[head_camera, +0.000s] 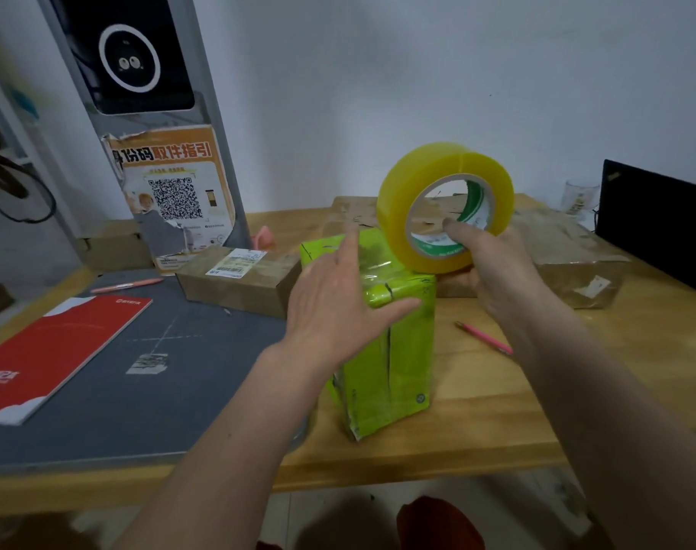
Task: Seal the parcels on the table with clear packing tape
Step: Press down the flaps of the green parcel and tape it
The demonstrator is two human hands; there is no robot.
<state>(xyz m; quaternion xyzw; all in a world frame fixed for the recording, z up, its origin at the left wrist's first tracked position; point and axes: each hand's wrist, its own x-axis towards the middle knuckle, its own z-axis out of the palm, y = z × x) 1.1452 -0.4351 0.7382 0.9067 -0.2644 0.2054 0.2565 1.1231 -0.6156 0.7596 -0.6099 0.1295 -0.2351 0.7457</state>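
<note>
A bright green parcel [394, 371] stands upright on the wooden table [497, 422], glossy with clear tape over its top. My left hand [338, 299] lies flat on the parcel's top, fingers straight and spread. My right hand [493, 267] grips a big roll of yellowish clear packing tape [414, 200], thumb hooked inside the core, with the roll resting on the parcel's far right top edge. A brown cardboard parcel [235, 283] with a white label lies to the left. Another tape-wrapped brown parcel [576, 267] sits at the right behind my right hand.
A grey cutting mat [148, 394] covers the table's left part, with a red booklet [56, 351] and a pink pen [124, 287] on it. A second pink pen [483, 337] lies right of the green parcel. A black laptop [656, 228] stands far right, a grey kiosk [140, 113] far left.
</note>
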